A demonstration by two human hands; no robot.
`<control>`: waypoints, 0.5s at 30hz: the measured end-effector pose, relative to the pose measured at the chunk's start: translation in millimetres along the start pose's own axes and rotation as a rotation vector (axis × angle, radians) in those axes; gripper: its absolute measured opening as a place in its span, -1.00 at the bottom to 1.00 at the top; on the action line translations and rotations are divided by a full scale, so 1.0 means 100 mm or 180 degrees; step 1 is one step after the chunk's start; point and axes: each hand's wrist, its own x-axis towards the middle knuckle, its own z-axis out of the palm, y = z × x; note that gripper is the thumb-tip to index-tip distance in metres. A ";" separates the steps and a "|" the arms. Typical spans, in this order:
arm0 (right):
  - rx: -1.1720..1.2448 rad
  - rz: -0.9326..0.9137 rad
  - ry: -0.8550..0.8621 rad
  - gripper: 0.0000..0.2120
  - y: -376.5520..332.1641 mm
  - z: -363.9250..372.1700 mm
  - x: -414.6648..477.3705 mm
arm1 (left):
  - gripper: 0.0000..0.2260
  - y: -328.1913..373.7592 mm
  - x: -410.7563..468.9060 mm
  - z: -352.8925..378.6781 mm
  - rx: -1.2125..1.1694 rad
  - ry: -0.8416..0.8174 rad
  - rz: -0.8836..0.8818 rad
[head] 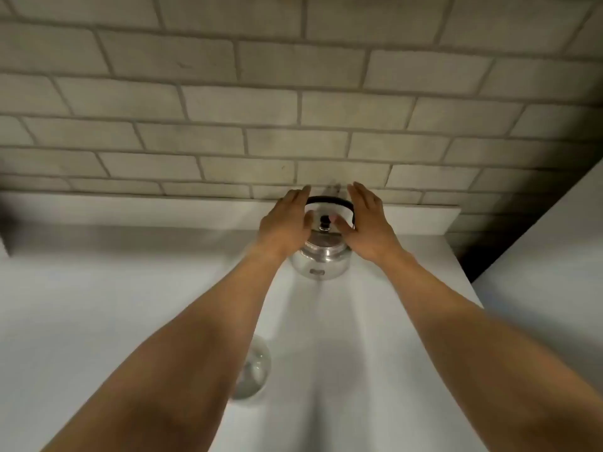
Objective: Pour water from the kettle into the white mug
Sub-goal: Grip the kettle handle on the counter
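Polished steel kettle (321,256) with black arched handle (329,201) and black lid knob: upright on the white countertop (98,305), near the grey brick wall (293,109). Left hand (285,223) and right hand (367,225): fingers extended, flanking the handle on either side; contact cannot be told. Clear glass vessel (256,370): nearer on the countertop, partly behind the left forearm, blurred.

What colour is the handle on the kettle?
Black, arching over the silver kettle; the handle shows in the head view.

Head view, steeply down over countertop (98,305), somewhat blurred.
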 end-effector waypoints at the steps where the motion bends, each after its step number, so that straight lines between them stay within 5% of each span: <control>1: -0.0026 -0.0112 0.0058 -0.23 0.03 0.01 0.07 | -0.49 0.01 0.07 0.03 -0.0059 -0.0043 0.0009; 8: 0.0040 -0.0628 -0.0448 -0.54 0.15 0.13 0.46 | -0.63 -0.17 0.36 0.20 -0.0237 -0.0194 0.0354; 15: 0.0502 -0.0415 -0.0532 -0.70 0.22 0.10 0.57 | -0.71 -0.25 0.44 0.21 -0.0044 -0.0203 0.0614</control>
